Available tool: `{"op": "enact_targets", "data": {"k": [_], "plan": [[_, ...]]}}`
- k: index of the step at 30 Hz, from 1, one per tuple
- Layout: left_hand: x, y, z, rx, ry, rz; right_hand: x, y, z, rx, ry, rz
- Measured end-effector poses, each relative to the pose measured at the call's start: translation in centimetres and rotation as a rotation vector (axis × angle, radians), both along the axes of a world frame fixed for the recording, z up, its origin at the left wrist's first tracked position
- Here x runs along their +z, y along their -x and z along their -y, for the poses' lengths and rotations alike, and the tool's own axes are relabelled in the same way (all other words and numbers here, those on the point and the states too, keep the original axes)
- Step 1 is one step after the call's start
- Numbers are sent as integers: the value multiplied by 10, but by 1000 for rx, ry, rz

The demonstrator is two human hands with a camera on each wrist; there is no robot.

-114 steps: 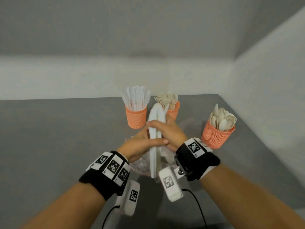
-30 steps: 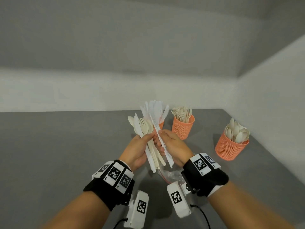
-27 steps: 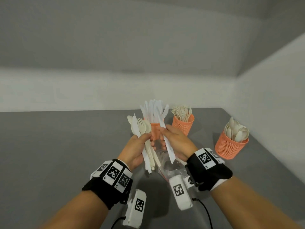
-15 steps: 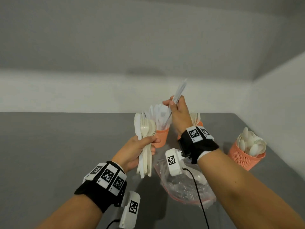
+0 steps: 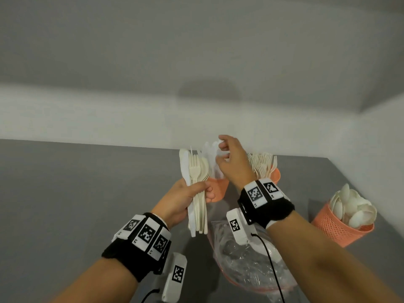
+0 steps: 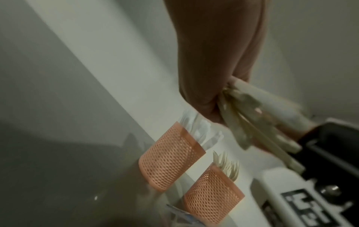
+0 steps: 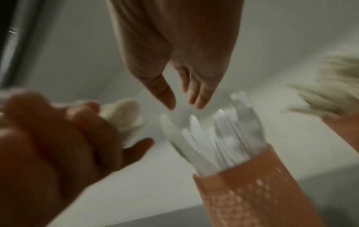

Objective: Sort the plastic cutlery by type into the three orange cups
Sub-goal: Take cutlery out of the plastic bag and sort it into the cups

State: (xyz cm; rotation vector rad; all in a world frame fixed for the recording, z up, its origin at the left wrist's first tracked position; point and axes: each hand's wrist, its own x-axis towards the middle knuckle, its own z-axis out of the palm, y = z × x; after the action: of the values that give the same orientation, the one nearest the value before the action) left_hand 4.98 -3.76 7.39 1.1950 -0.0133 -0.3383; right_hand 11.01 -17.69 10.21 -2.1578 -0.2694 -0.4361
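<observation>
Head view: left hand (image 5: 181, 201) is gripping a mixed bundle (image 5: 197, 189) upright, left of the knife cup (image 5: 216, 190). Right hand (image 5: 231, 165) is hovering over its knives (image 7: 213, 138), fingers loose, holding nothing. Risks: bundle fanning and slipping; my wrist tipping the crowded fork cup (image 5: 274, 174). Spoon cup (image 5: 343, 224) is sitting far right.

Orange mesh cups (image 5: 341, 224); cream forks (image 5: 262, 164); white knives (image 7: 213, 141).

A clear plastic bag (image 5: 244, 259) (crumpled, orange-edged) lies on the grey table (image 5: 76, 193)
</observation>
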Motion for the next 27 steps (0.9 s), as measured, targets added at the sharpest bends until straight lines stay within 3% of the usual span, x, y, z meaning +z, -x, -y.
{"op": "enact_targets", "data": {"k": [2,6,10,13,17,21,24,27], "plan": [[-1,-1,6,24,-108,84,14,20,-7,22,2,155],[-2,-1,21,129,-304,254,16,44,-27,74,262,-121],[-9,1,28,164,-397,313,8,43,-29,19,293,-186],[-11,1,24,133,-255,306,5,39,-26,38,112,-233],[-8,2,19,9,-26,264,12,38,-21,65,-327,-323],[-15,-1,11,-24,53,94,31,34,-4,112,-756,-183],[-18,-2,8,-78,147,19,28,22,11,98,-714,-200],[-12,-1,9,-208,211,16,12,16,13,131,-575,-425]]}}
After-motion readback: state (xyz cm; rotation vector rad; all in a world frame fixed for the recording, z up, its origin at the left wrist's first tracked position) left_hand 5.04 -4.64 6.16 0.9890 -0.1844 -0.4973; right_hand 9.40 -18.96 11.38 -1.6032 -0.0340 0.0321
